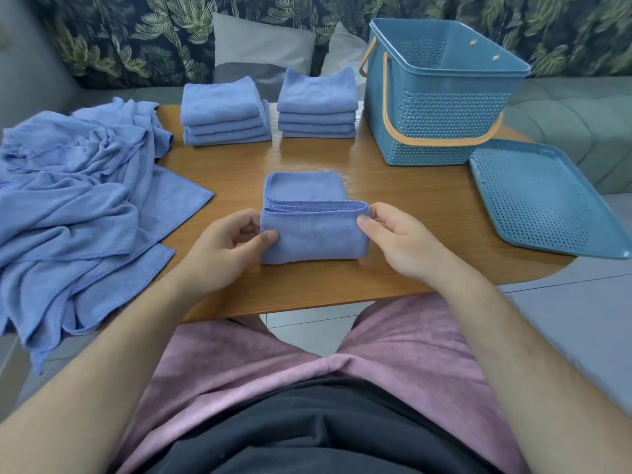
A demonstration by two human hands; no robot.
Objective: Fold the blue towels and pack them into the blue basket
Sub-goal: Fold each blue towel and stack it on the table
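Messy pile of unfolded towels hangs off the table's left edge. Left hand pinches the left end of the half-folded towel near the middle, and right hand pinches its right end, fingers curled. Left stack and right stack sit at the far side. Blue basket stands far right, lid lying flat just beside it.

Wooden table — towels, basket, lid
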